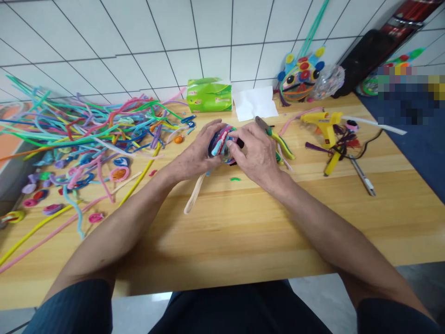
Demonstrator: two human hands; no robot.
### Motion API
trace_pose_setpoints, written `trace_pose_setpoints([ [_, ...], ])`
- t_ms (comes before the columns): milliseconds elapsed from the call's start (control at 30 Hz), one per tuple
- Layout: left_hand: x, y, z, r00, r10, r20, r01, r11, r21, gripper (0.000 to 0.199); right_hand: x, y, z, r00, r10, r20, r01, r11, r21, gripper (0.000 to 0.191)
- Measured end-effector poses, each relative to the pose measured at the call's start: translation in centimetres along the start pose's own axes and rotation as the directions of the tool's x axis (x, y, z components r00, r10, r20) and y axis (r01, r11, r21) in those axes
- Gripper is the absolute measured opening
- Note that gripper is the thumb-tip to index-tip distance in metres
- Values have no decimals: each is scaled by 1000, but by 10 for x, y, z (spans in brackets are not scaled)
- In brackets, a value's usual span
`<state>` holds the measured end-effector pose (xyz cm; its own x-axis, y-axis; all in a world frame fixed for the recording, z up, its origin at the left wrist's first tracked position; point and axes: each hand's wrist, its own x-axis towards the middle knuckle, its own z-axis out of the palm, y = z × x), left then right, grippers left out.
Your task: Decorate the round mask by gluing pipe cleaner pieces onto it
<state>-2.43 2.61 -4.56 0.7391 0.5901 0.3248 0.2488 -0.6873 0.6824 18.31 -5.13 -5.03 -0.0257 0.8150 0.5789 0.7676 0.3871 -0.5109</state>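
Observation:
Between my hands is a small bundled craft piece of coloured pipe cleaners, with pink, light blue, red and dark blue strands showing. My left hand is closed around its left side. From the right, my right hand pinches the piece with thumb and fingers; part of it is hidden behind them. A beige looped strip hangs out below my left hand. Just beyond my right hand lie pliers with yellow-green handles, partly covered by the hand. A small green scrap rests on the wooden table.
Loose pipe cleaners heap at the left, with coiled pieces before them. A green tissue pack and white paper sit at the wall. Rightward are a yellow glue gun, a utility knife and a decorated animal-head craft.

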Motion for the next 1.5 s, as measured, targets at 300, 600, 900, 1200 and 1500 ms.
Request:
trace_pose_setpoints([
  [300, -1, 6, 6, 993, 119, -9, -116, 981, 153, 75, -3, -5, 1, 998, 8, -61, -11, 998, -60, 5],
  [600, -5, 13, 12, 966, 258, -14, -249, 942, 226, 51, -9, -3, 4, 998, -9, -68, 6, 999, -53, 12],
  [900, -4, 14, 0, 948, 314, 55, -310, 868, 387, 36, -9, -11, 1, 1000, 11, 16, -9, 995, -101, 23],
  [1200, -6, 9, -3, 953, 302, 31, -291, 877, 383, 35, 0, -2, -10, 993, 104, -48, -95, 982, 162, 13],
  [1500, -30, -10, 1, 952, 296, -73, -252, 898, 360, 40, 6, 30, -94, 908, 416, 57, -416, 909, -22, 31],
])
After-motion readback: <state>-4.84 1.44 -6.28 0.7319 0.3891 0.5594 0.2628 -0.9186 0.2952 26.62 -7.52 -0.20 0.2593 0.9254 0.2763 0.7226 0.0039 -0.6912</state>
